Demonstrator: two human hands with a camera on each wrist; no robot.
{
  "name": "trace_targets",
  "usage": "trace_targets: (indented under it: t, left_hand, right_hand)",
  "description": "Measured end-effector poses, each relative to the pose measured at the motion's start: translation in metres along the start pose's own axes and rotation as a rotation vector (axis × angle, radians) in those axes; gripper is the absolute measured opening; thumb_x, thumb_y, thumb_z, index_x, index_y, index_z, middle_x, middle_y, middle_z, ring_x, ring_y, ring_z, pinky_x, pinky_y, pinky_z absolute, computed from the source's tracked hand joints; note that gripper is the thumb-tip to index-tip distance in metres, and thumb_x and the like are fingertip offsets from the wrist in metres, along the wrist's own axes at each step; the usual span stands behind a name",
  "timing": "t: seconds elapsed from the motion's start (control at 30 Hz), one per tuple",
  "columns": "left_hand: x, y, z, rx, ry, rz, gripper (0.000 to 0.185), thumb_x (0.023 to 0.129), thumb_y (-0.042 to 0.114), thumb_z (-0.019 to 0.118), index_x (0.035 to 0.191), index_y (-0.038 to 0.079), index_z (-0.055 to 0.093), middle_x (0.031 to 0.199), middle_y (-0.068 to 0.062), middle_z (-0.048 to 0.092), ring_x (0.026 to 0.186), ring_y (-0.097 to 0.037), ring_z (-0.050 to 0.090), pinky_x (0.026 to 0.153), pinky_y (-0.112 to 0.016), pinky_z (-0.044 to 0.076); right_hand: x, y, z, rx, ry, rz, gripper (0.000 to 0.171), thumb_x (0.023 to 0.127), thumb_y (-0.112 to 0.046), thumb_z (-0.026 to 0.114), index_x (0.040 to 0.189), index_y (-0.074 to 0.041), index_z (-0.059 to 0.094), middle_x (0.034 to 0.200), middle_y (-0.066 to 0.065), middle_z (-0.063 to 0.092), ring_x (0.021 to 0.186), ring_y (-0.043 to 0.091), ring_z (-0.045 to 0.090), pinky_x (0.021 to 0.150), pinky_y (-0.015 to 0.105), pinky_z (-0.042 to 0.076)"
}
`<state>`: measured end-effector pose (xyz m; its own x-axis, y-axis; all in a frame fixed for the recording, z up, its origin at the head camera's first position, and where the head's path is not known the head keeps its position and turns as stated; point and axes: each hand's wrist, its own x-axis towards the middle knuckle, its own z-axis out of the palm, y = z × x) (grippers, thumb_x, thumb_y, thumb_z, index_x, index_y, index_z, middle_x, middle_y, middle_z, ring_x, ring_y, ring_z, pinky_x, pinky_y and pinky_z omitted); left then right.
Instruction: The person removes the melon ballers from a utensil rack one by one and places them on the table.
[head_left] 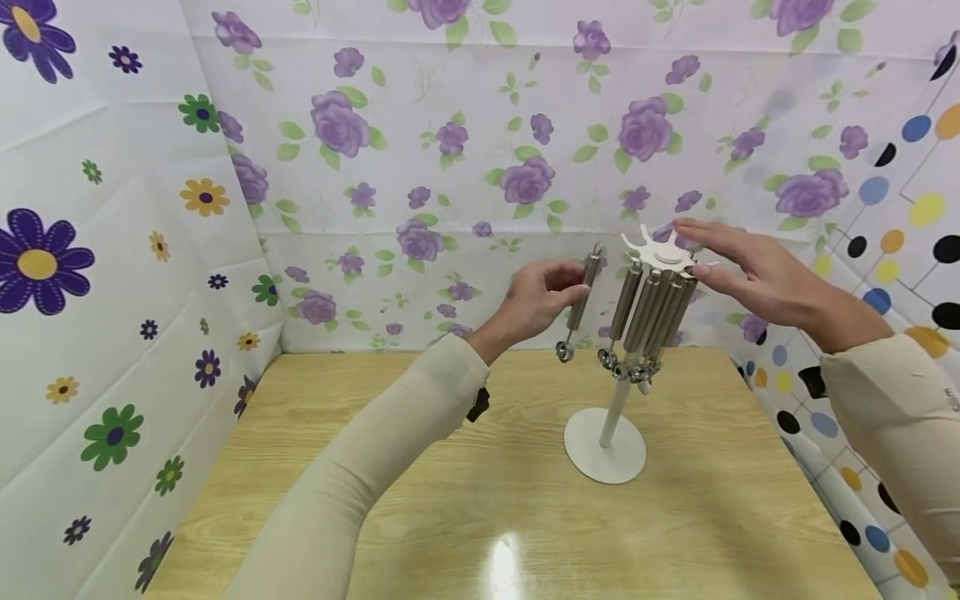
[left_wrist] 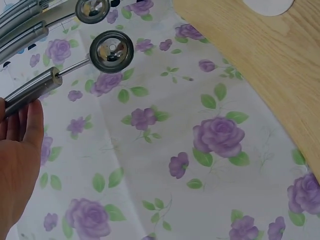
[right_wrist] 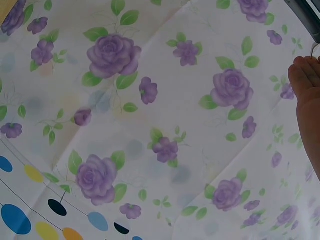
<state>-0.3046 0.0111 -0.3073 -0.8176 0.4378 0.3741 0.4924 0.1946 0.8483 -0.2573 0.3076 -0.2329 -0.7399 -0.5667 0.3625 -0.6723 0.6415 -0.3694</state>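
Note:
A white stand (head_left: 606, 446) with a round base and a slotted top disc (head_left: 660, 252) rises from the wooden table (head_left: 420, 500). Several steel scoops (head_left: 651, 312) hang from the disc by their handles. My left hand (head_left: 536, 302) grips one more steel scoop (head_left: 582, 298) by its handle, just left of the stand, bowl end down (left_wrist: 111, 51). My right hand (head_left: 738, 265) lies flat with straight fingers on top of the disc. In the right wrist view only a fingertip (right_wrist: 306, 80) shows against the flowered sheet.
Flowered sheets (head_left: 465, 167) wall in the table at the back and left; a dotted sheet (head_left: 892, 250) hangs on the right. A small black object (head_left: 477, 403) sits behind my left sleeve.

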Motion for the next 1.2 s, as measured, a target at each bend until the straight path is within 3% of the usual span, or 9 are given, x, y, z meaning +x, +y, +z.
trace_targets:
  t: [0.37, 0.63, 0.87, 1.2]
  left_hand:
    - [-0.015, -0.018, -0.002, 0.023, 0.057, -0.026, 0.024, 0.097, 0.014, 0.068, 0.118, 0.002, 0.069, 0.104, -0.010, 0.070, 0.093, -0.018, 0.067, 0.076, -0.024, 0.056]
    - [-0.026, -0.033, 0.001, 0.035, 0.147, -0.111, 0.023, 0.095, 0.015, 0.071, 0.114, 0.001, 0.070, 0.102, -0.010, 0.071, 0.089, -0.019, 0.068, 0.073, -0.024, 0.058]
    - [-0.037, -0.049, 0.003, -0.016, 0.193, -0.139, 0.019, 0.093, 0.011, 0.073, 0.106, -0.003, 0.071, 0.096, -0.013, 0.069, 0.084, -0.022, 0.070, 0.070, -0.025, 0.060]
    - [-0.052, -0.068, 0.010, -0.084, 0.241, -0.210, 0.020, 0.090, 0.010, 0.076, 0.104, -0.003, 0.072, 0.093, -0.012, 0.068, 0.082, -0.020, 0.070, 0.069, -0.027, 0.060]
  right_hand:
    - [-0.004, 0.000, -0.002, 0.009, 0.012, 0.020, 0.056, 0.102, -0.018, 0.053, 0.156, -0.024, 0.037, 0.162, 0.002, 0.027, 0.149, 0.034, 0.021, 0.110, 0.074, 0.017]
    - [-0.009, 0.003, -0.001, 0.024, 0.035, 0.038, 0.049, 0.106, -0.016, 0.047, 0.154, -0.022, 0.041, 0.161, 0.000, 0.031, 0.149, 0.026, 0.022, 0.111, 0.071, 0.020]
    - [-0.010, 0.005, -0.001, 0.033, 0.046, 0.044, 0.045, 0.106, -0.016, 0.047, 0.151, -0.016, 0.046, 0.159, -0.007, 0.034, 0.147, 0.009, 0.024, 0.110, 0.070, 0.023]
    - [-0.010, 0.005, -0.001, -0.009, 0.052, 0.012, 0.041, 0.106, -0.014, 0.048, 0.147, -0.011, 0.052, 0.158, -0.002, 0.037, 0.146, 0.005, 0.025, 0.117, 0.042, 0.027]
